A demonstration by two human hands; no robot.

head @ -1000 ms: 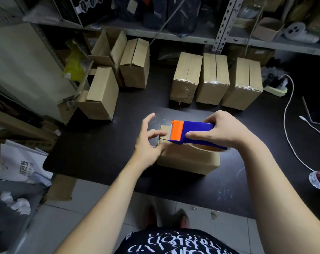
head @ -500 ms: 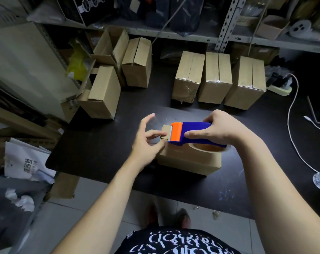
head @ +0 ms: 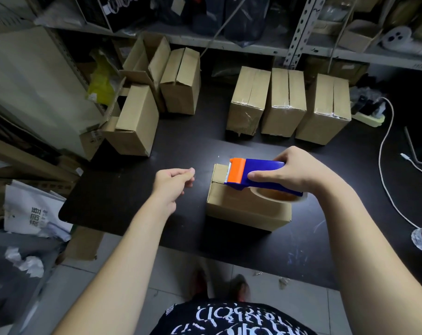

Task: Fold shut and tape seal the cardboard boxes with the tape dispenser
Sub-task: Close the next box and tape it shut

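the right hand's fingers were wrapped round the blue body of the tape dispenser, thumb on the near side and the other fingers over the far side, so the right hand had it firmly gripped. the orange cutter head pointed left, away from the palm, and the tape roll hung under the wrist end. the dispenser's long axis lay along the long axis of the cardboard box beneath it, with the toothed edge at the box's left end; whether it touched the cardboard i could not tell.

the left hand hung apart from the box, off its left end, fingers loosely curled with the thumb close to the forefinger and nothing visible between them. it looked idle.

the box sat on the black table near the middle of its near edge. the right hand was plainly the nearer one, right over the box. a run of tape from here would probably go rightward along the lid, toward the wrist, and the left hand would need to come in to steady the left end.

three taped boxes stood along the far edge, with untaped boxes by the far left corner.
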